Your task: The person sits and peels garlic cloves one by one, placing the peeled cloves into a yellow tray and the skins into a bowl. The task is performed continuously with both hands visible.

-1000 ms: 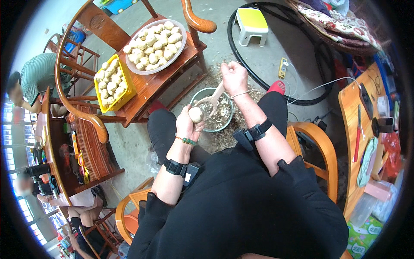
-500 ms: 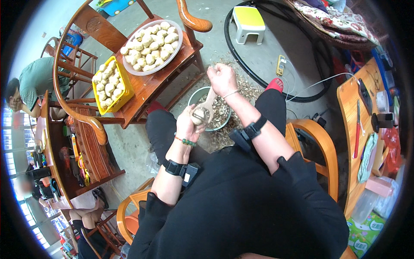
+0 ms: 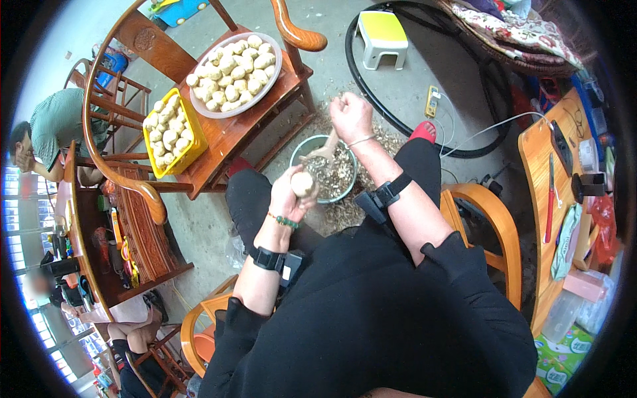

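The left hand cups one tuber by the bucket's near-left edge; the right hand, fisted, grips one scraper. A loose cradle could drop the tuber; a skidding scraper could nick fingers. One basket, one tray at the seat's left and right edges; their heaps defy counting.

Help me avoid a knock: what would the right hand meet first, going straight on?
Probably the wooden armrest ahead of the right hand, though depth is unclear and it might miss.
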`<state>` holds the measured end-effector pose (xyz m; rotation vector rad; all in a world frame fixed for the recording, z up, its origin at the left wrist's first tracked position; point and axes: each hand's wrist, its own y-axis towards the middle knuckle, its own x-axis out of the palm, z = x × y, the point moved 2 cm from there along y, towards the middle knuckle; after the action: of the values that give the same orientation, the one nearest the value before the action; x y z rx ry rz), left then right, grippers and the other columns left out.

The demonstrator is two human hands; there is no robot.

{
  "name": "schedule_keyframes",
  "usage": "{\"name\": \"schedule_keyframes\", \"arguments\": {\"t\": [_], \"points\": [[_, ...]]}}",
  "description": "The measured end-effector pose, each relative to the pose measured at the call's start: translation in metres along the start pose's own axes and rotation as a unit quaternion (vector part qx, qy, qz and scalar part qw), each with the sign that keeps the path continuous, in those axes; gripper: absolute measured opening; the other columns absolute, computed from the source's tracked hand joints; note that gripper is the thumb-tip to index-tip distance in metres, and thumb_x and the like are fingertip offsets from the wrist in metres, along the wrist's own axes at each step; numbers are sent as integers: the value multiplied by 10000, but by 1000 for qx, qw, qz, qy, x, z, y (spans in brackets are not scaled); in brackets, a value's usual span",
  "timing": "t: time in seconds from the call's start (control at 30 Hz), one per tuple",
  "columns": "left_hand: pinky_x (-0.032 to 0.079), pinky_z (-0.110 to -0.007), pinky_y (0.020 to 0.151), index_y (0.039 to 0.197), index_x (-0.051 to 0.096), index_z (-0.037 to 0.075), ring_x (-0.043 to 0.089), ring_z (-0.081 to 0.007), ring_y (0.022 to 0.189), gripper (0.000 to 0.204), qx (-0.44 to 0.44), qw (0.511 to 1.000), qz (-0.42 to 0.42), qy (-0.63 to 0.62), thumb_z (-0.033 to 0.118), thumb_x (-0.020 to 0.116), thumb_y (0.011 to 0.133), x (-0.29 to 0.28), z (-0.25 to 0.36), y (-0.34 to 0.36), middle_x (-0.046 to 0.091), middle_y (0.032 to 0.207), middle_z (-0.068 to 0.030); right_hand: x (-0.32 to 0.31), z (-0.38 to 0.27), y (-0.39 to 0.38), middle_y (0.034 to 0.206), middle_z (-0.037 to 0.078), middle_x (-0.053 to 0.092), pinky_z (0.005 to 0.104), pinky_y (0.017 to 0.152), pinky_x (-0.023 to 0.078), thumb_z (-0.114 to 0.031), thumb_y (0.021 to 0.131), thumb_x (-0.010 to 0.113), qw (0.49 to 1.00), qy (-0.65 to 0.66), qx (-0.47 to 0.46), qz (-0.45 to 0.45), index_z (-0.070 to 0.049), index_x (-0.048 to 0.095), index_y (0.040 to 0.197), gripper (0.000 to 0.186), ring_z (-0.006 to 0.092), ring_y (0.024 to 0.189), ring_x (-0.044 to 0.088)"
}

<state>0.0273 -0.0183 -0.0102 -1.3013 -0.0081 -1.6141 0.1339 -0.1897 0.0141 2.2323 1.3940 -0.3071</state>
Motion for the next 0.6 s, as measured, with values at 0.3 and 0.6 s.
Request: {"name": "schedule_keyframes", "arguments": {"t": [0.3, 0.6], "points": [[254, -227, 305, 780, 483, 28, 339, -126, 370, 334, -27, 997, 62, -29, 310, 347, 897, 13, 3, -2, 467, 556, -95, -5, -23, -6, 464, 46, 466, 287, 446, 368, -192, 763, 591, 992, 109, 3, -61, -12, 518, 573, 271, 103, 442, 432], [257, -207, 326, 863, 499, 34, 357, -132, 409, 397, -24, 996, 79, -44, 372, 299, 922, -1, -2, 2, 465, 587, -100, -12, -6, 11, 476, 150, 500, 363, 468, 421, -199, 742, 595, 999, 34, 26, -16, -9, 508, 546, 287, 253, 426, 515]]}}
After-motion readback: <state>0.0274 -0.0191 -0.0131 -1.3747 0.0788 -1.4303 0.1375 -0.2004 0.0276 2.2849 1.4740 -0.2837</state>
